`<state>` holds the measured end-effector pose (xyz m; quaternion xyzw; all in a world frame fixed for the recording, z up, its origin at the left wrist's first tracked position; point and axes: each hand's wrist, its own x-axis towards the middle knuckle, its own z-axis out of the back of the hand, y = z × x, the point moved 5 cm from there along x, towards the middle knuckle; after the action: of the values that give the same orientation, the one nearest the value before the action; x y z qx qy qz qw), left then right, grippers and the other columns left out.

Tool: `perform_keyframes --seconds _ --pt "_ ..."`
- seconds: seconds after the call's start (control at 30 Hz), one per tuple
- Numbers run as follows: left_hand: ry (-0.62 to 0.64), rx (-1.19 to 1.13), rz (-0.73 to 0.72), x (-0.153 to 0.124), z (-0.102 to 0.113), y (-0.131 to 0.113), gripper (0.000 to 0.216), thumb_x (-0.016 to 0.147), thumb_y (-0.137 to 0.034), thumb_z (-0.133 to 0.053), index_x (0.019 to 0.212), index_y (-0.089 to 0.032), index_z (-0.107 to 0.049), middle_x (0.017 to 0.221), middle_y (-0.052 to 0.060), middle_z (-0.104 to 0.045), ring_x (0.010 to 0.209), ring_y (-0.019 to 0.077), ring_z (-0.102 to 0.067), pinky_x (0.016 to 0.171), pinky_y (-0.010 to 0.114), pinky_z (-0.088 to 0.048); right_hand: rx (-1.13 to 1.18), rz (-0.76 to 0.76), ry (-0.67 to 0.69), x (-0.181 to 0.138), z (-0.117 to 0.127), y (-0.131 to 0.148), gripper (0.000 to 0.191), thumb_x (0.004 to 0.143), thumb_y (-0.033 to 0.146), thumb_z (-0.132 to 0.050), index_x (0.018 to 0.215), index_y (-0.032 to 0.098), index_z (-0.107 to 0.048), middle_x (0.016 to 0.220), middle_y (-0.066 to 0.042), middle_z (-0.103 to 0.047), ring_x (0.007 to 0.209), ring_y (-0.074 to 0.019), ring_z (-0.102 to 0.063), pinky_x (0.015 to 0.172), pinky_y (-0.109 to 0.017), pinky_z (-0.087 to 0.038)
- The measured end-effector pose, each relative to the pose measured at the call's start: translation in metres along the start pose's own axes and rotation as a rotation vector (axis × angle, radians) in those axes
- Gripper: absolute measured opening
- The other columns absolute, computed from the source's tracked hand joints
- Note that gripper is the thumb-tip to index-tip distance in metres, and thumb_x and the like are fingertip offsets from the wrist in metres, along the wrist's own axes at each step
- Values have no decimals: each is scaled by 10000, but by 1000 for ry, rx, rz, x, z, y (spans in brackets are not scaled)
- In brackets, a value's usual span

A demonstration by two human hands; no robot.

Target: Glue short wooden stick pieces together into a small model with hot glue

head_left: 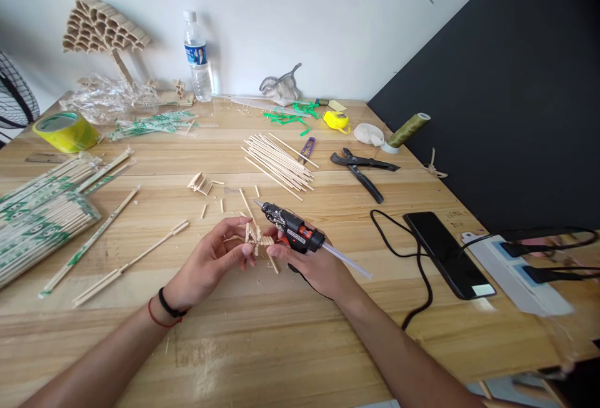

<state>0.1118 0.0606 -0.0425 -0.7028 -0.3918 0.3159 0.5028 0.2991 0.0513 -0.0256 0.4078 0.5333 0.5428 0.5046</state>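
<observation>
Near the middle of the table, my left hand pinches a small structure of short wooden sticks between thumb and fingers. My right hand is closed around a black hot glue gun; its handle is mostly hidden by the hand. The gun's nozzle points up and left, and a clear glue stick sticks out of its back. My right thumb also touches the structure's right side. A thin stick shows below it. Another small stick assembly lies beyond my left hand, near short cut pieces.
Loose sticks lie ahead beside purple snips. Black pliers, a phone and a power strip are on the right. Wrapped stick packs, yellow tape and a bottle stand left and back.
</observation>
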Motion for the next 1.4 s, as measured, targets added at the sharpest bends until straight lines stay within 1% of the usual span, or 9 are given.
perform_keyframes --seconds 0.23,0.47,0.57,0.67,0.8,0.93,1.07,1.2,1.4 --pt "-21 37 -15 -1 -1 -3 433 970 -388 -706 1336 -212 -556 890 19 -666 754 153 -674 674 272 -536 -194 115 -133 6 24 3 328 864 518 -762 944 219 -652 869 -13 -715 764 -191 -659 744 -313 -526" --pt "-67 202 -50 -9 -5 -19 394 953 -453 -711 1229 -187 -622 871 31 -675 785 155 -640 747 293 -532 -651 229 -233 15 59 2 250 874 413 -723 939 205 -600 877 -45 -699 787 -217 -641 737 -328 -501" --pt "-57 289 -39 -27 -12 -30 383 952 -451 -707 1216 -187 -623 896 39 -688 842 173 -640 797 317 -521 -701 245 -228 18 66 0 125 818 229 -707 924 206 -644 918 -58 -697 854 -240 -650 794 -360 -511" --pt "-75 468 26 -61 -19 -33 383 983 -472 -644 1242 -190 -622 917 51 -702 853 192 -631 773 324 -496 -733 246 -202 14 65 2 169 742 133 -728 888 211 -689 950 -77 -693 964 -277 -646 908 -413 -503" --pt "-266 691 94 -119 -25 -25 380 1025 -477 -548 1325 -249 -596 1062 73 -721 965 244 -659 812 365 -494 -722 274 -194 -20 47 17 159 848 216 -716 1005 231 -702 1103 -113 -692 1129 -326 -609 1033 -500 -458" --pt "-358 884 19 -152 -37 -16 269 1043 -380 -508 1263 -264 -610 1190 91 -700 1149 298 -614 1006 479 -423 -484 345 -91 -78 0 29 99 998 296 -610 1021 241 -689 1027 -83 -706 953 -259 -659 858 -399 -534" --pt "-392 1038 -2 -152 -42 -8 215 1038 -320 -485 1185 -247 -624 1169 100 -694 1147 325 -563 978 511 -405 -310 273 -35 -116 -40 11 106 1010 291 -602 975 242 -690 938 -57 -706 859 -225 -666 784 -344 -544" --pt "-426 1120 -28 -147 -37 -7 218 1042 -307 -462 1121 -239 -654 1159 108 -666 1115 327 -539 977 534 -412 -264 221 -89 -123 -51 -9 128 1019 291 -586 970 238 -692 950 -58 -715 881 -226 -668 794 -338 -536" --pt "-279 997 -124 -152 -21 -14 384 1033 -294 -553 1414 -264 -514 1452 125 -527 1358 306 -497 1144 495 -405 -264 251 -77 -120 -60 -7 77 1006 248 -610 1030 239 -683 954 -46 -690 862 -209 -640 797 -332 -523"
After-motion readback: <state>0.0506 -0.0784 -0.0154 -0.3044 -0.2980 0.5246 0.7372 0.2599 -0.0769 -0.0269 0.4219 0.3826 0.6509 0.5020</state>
